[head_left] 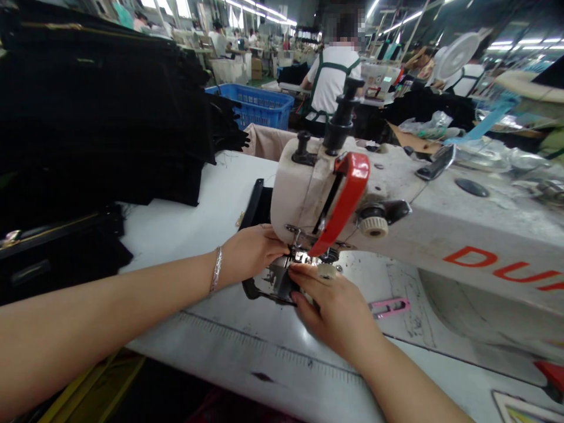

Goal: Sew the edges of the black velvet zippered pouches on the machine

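Note:
A white sewing machine (288,182) with a red lever guard (348,191) stands over the table. A black fabric piece (263,205) lies under its needle area, partly hidden by the machine head and my hands. My left hand (249,252), a silvery bracelet at its wrist, presses its closed fingertips on the piece just left of the presser foot (303,257). Close in front of the foot, my right hand (328,299) grips the near edge of the piece between thumb and fingers. Pink thread snips (391,307) lie right of that hand.
Black fabric pieces with zippers (97,111) are piled high at the left. Behind the table stands a blue plastic basket (264,106). A person in a white shirt (335,76) sits further back. Plastic bags (484,150) lie behind the machine arm.

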`<control>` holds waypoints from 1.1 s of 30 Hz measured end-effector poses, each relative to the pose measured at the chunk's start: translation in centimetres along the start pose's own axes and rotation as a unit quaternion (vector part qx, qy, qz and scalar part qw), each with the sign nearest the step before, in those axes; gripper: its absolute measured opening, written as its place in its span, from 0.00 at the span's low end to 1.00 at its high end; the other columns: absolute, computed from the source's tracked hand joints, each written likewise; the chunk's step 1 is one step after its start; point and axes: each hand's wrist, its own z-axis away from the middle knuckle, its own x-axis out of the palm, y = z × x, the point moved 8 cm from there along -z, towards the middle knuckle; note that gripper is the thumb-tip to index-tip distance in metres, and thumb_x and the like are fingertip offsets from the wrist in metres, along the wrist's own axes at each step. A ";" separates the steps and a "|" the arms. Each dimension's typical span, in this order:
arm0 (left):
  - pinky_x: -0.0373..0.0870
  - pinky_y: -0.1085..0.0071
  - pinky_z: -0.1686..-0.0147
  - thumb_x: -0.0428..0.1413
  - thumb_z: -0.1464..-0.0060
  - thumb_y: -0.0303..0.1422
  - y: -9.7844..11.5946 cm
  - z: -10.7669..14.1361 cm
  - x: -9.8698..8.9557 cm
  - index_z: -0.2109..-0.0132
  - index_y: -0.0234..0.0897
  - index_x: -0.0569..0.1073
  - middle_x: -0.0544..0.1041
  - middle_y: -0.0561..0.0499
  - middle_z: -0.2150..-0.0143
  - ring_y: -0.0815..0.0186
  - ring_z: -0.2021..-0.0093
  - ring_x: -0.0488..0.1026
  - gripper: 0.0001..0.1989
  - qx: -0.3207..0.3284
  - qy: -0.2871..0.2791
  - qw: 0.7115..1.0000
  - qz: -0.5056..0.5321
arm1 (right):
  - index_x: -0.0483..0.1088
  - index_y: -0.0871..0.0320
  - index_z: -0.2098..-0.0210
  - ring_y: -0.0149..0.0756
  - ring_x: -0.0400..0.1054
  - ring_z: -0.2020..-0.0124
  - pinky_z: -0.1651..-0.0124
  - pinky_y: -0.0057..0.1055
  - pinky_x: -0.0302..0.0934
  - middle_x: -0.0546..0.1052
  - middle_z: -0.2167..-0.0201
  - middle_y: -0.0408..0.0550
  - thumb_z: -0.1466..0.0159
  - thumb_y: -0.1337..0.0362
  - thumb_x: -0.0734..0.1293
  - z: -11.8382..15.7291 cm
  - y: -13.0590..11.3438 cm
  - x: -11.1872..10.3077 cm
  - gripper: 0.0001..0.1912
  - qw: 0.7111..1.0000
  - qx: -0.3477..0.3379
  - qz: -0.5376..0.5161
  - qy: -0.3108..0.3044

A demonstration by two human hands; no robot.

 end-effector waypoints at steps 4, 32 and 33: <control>0.71 0.65 0.50 0.53 0.37 0.25 1.7 0.7 -0.1 0.60 0.34 0.78 0.80 0.49 0.60 0.61 0.55 0.76 0.08 -0.011 -0.028 0.999 -0.017 | 0.71 0.58 0.46 0.43 0.70 0.48 0.45 0.43 0.66 0.77 0.51 0.51 0.34 0.66 0.64 -0.1 -0.1 -0.1 0.17 1.000 -0.002 0.000 -0.005; 0.74 0.57 0.46 0.52 0.36 0.31 7.9 7.2 -0.2 0.47 0.33 0.73 0.78 0.44 0.50 0.59 0.50 0.74 0.13 -0.040 0.025 0.998 0.043 | 0.72 0.54 0.48 0.39 0.71 0.53 0.51 0.38 0.67 0.76 0.52 0.49 0.36 0.73 0.64 1.0 -0.7 -0.8 0.19 0.997 -0.064 -0.037 0.018; 0.74 0.58 0.46 0.53 0.36 0.32 7.9 7.2 -0.2 0.47 0.33 0.73 0.78 0.44 0.50 0.59 0.50 0.74 0.13 -0.033 0.027 0.998 0.048 | 0.72 0.54 0.48 0.39 0.71 0.53 0.51 0.38 0.67 0.76 0.53 0.50 0.36 0.73 0.64 1.0 -0.7 -0.9 0.19 0.997 -0.061 -0.037 0.019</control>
